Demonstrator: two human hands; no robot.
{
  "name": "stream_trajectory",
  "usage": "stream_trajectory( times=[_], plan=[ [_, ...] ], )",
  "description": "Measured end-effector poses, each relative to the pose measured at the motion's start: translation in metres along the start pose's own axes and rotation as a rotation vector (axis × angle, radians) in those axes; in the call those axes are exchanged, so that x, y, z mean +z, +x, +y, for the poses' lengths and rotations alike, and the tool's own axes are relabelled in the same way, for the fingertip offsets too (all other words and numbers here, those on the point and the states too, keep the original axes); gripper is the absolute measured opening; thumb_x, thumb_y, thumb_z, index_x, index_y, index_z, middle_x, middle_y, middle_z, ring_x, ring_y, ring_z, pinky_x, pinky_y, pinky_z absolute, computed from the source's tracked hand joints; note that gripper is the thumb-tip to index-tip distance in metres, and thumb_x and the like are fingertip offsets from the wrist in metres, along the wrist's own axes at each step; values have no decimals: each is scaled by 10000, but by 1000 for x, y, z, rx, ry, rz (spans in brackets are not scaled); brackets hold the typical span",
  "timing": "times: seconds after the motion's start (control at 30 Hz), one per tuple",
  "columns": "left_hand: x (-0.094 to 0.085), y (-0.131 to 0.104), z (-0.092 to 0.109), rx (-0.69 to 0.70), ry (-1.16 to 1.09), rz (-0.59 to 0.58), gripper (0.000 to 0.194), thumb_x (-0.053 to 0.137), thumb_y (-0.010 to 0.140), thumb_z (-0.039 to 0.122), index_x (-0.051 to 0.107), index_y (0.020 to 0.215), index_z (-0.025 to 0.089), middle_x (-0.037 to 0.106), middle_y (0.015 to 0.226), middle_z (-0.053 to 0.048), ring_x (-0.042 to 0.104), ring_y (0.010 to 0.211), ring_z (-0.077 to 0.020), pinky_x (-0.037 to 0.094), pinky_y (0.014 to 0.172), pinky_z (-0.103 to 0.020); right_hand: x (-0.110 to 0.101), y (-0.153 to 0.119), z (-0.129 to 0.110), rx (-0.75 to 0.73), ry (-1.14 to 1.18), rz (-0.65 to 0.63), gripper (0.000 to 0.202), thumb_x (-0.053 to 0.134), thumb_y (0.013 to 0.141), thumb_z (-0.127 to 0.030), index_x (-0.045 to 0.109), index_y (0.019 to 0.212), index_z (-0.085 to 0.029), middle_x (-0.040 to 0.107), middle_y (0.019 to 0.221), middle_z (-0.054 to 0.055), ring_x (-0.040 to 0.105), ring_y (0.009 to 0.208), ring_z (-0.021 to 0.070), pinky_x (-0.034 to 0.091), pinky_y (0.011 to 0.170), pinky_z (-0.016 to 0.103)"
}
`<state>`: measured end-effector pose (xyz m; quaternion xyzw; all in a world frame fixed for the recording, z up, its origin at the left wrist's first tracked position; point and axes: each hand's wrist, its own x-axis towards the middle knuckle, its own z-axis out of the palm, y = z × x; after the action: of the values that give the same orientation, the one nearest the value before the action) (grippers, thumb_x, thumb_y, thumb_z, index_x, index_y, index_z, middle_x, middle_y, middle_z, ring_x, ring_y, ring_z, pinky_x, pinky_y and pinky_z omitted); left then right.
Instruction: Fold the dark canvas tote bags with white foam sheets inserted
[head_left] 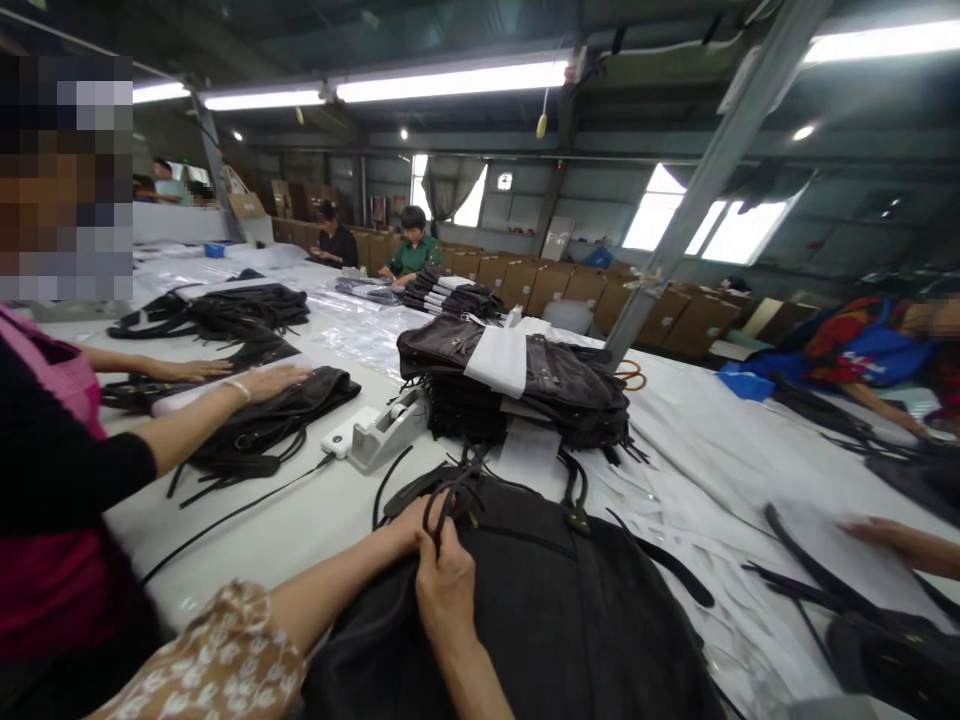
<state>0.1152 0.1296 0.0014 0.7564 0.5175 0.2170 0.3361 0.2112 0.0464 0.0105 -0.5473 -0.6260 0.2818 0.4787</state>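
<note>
Pretty cluttered white tabletop, tube lights overhead — left hand and right hand both curled round cords on a dark bag.

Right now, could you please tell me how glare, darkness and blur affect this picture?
Head view: the ceiling lights and windows glare white; head view: the dark bag shows little surface detail; head view: the red sleeve at far right looks soft and stretched, probably lens distortion.
</note>
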Motion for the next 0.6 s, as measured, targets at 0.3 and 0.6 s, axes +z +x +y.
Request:
stream_trajectory(
  times=[0.3, 0.6],
  plan=[
    [-33, -50, -25, -298, -399, 149, 318, 543, 899, 385, 571, 1131, 169, 599, 1127, -67, 603, 938, -181, 540, 804, -373, -27, 13, 25, 434, 440, 130, 546, 618, 657, -697, 508, 807, -184, 639, 578, 1, 594, 469, 145, 417, 403, 214],
    [-28, -144, -40, -526, -902, -14, 500, 609, 748, 614, 620, 897, 137, 683, 826, -69, 666, 779, -206, 534, 732, -360, -17, 19, 13, 480, 617, 175, 604, 703, 570, -689, 520, 799, -162, 635, 549, -13, 567, 450, 99, 399, 375, 163]
  ],
)
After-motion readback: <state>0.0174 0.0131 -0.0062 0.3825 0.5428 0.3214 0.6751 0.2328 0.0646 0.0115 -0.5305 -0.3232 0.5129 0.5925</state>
